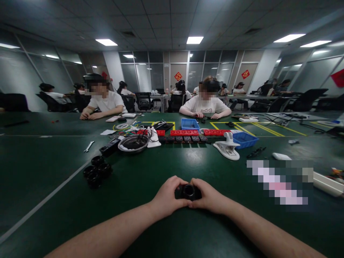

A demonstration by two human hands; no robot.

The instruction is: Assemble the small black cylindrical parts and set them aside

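While the left hand point(168, 196) is pinching one side of a black, round-mouthed part point(188, 191), the right hand point(209, 197) is gripping the other, both holds curving narrowly around it and the thumbs coming together at its near side. The part is sitting between the hands at the near middle of the green table point(150, 166); whether it is touching the surface, I cannot tell. Farther off, a metal bowl point(131, 151) is holding dark items. A blue bin point(190, 128) is standing behind the red strips point(184, 132), and another blue basket point(245, 144) is resting beside a white stand point(228, 147); their contents are not showing clearly.
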